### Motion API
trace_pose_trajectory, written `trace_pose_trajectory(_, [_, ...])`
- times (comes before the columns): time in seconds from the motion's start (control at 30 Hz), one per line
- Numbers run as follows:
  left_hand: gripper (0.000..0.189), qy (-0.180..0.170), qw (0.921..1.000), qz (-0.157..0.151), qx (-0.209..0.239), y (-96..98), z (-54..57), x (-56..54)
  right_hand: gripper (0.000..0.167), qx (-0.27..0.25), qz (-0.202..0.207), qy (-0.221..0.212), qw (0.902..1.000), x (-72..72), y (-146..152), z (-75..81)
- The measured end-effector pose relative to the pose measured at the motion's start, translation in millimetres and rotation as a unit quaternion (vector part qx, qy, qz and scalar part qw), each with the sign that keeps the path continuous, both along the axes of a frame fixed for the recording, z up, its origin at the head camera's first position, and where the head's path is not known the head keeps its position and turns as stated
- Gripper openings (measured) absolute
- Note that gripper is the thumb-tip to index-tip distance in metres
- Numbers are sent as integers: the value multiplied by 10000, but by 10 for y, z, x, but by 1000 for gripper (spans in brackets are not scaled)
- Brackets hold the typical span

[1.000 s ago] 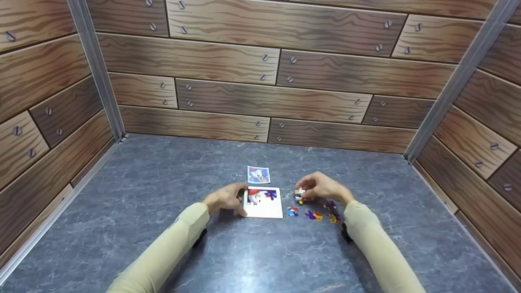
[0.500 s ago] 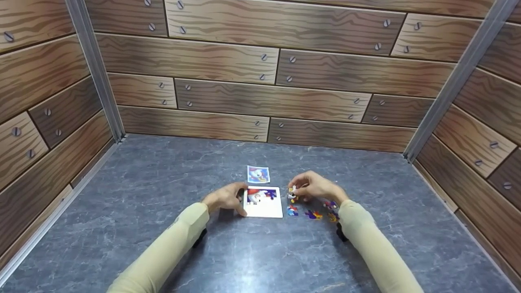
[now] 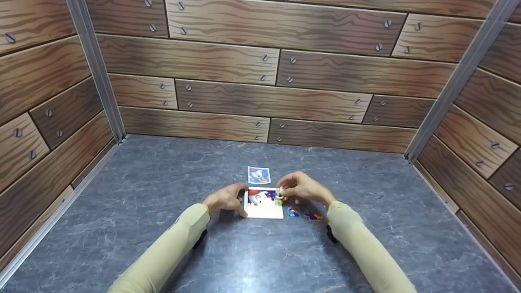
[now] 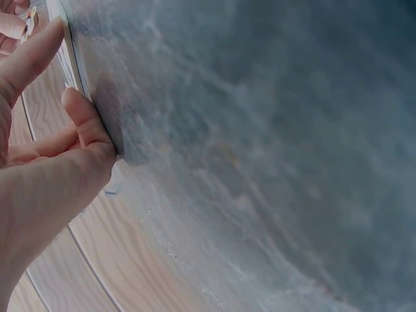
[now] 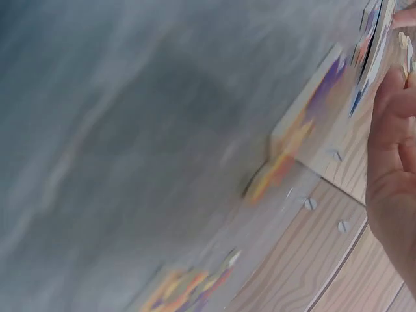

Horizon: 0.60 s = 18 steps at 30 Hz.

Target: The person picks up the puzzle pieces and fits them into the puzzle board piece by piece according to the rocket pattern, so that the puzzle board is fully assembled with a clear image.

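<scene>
In the head view, a white-framed puzzle tray (image 3: 264, 211) lies on the table with its upper part filled by picture pieces and its lower part bare white. My left hand (image 3: 225, 197) holds the tray's left side, thumb at the near corner and fingers at the far one. The left wrist view shows the thumb and a bent finger of that hand (image 4: 62, 166) against the tray's edge. Between thumb and fingers, my right hand (image 3: 307, 189) pinches a white and yellow puzzle piece (image 3: 280, 196) over the tray's right edge. Whether the piece touches the tray I cannot tell.
A picture card (image 3: 259, 175) lies just beyond the tray. To the tray's right are a red and blue piece (image 3: 292, 211) and a purple and orange piece (image 3: 314, 216). More loose pieces (image 5: 185, 292) show in the right wrist view. Wood-patterned walls (image 3: 228, 93) enclose the table.
My right hand has moved left with the puzzle piece, from beside the tray to over its right edge. The left hand stays on the tray.
</scene>
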<state>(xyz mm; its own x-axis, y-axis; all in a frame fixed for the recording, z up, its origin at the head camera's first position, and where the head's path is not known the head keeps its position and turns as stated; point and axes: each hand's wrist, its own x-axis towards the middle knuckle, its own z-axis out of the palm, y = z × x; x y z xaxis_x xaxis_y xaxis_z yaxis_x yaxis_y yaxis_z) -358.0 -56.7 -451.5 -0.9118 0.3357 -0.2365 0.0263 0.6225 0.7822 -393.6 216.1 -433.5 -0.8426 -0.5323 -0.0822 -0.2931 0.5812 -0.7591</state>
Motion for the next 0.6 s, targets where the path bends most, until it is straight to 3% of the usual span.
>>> trace_pose_trajectory(0.33, [84,120,9998,-147,38,-10,6,1,19,121,425,107,9990,30,-244,-20])
trace_pose_trajectory(0.6, [72,535,9973,-489,-126,-8,-7,-11,20,178,734,400,9963,31,-430,-49])
